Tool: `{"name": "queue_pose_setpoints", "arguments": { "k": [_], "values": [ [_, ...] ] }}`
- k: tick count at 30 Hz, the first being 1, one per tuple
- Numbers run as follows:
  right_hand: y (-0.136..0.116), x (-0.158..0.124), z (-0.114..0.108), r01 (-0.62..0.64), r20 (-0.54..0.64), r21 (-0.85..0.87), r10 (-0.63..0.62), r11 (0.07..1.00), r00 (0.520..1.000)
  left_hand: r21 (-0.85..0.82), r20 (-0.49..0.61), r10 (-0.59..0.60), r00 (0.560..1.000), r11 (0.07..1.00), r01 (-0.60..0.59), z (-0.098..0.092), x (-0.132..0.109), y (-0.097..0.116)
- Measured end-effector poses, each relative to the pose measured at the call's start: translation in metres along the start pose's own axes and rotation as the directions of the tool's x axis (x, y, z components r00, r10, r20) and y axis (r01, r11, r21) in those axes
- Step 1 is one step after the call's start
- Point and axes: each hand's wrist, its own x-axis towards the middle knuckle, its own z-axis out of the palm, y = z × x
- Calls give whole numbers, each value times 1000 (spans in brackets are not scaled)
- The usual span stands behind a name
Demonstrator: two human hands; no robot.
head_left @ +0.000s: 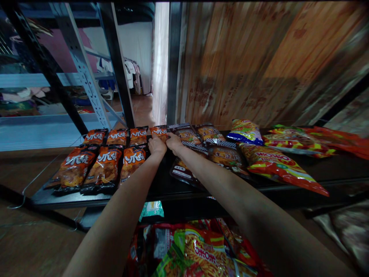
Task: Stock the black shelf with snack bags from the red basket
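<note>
At the back of the black shelf (157,188), a small orange-and-black snack bag (159,131) stands between my two hands. My left hand (157,145) has its fingers closed on the bag's lower left side. On the opposite edge, my right hand (173,142) pinches the same bag, close to a brown potato-chip bag (187,134). Matching orange bags lie to the left in two rows, one of them in front (133,158) near my left forearm. My right forearm passes over another brown chip bag (184,169) and partly hides it.
More brown chip bags (225,154) lie right of my hands. Beyond them are a yellow-and-blue bag (245,130) and a large red snack bag (282,165). A lower level holds a heap of colourful packets (201,250). Black metal uprights (115,61) and a wooden panel (245,65) stand behind.
</note>
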Motion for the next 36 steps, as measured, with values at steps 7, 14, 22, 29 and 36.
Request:
{"name": "queue_pose_setpoints", "arguments": {
  "k": [7, 14, 22, 29, 36],
  "values": [
    [3, 2, 2, 5, -8, 20, -5, 1000, 1000, -10, 17, 0, 1000, 1000, 0, 0, 4, 0],
    [0, 4, 3, 11, 21, -41, -10, 999, 1000, -13, 15, -4, 1000, 1000, 5, 0, 3, 0],
    [-4, 5, 0, 30, 34, -123, -26, 992, 999, -25, -101, 128, 987, 991, -132, 2, 0, -1],
    [-4, 4, -2, 47, 40, -146, -41, 988, 998, 56, -72, 175, 982, 984, -172, 3, 2, -1],
    [-4, 3, -3, 81, 48, -162, -74, 984, 996, 75, -79, 177, 981, 982, -171, 7, 4, -3]
  ]
}}
